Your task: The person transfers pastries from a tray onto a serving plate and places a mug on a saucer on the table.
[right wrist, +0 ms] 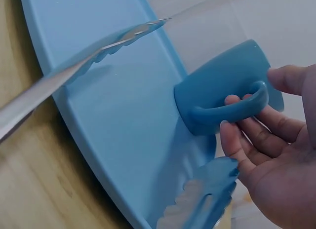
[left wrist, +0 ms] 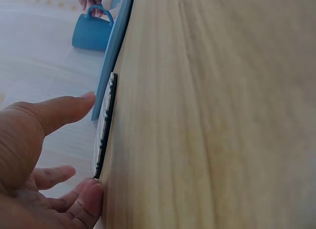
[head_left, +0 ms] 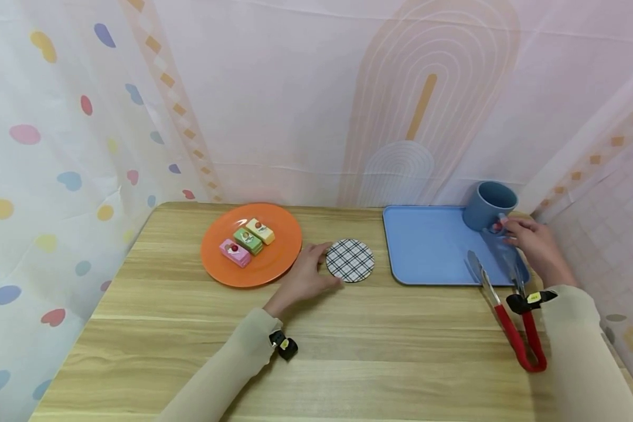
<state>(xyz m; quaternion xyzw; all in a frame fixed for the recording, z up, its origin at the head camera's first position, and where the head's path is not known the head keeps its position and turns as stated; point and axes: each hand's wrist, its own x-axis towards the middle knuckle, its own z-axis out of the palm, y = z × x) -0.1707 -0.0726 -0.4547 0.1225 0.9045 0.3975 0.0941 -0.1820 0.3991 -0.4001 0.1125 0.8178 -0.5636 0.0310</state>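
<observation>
A round coaster point(head_left: 350, 260) with a black-and-white check lies flat on the wooden table. Beside its left edge is my left hand point(head_left: 308, 272), thumb and fingers spread around it. In the left wrist view the fingertips point(left wrist: 92, 197) touch the coaster's rim, while the thumb stays apart from it. On the far right corner of the blue tray point(head_left: 427, 246) stands a blue mug point(head_left: 487, 208). My right hand point(head_left: 535, 246) holds the mug's handle point(right wrist: 232, 110), its fingers curled about the loop and the thumb near the rim.
Red-handled metal tongs point(head_left: 514, 337) rest spread open, tips over the tray's front right part, below my right hand. An orange plate point(head_left: 274, 266) at left bears three small cake-like blocks point(head_left: 248, 241) in pink, green and yellow. A patterned curtain point(head_left: 279, 105) hangs behind the table.
</observation>
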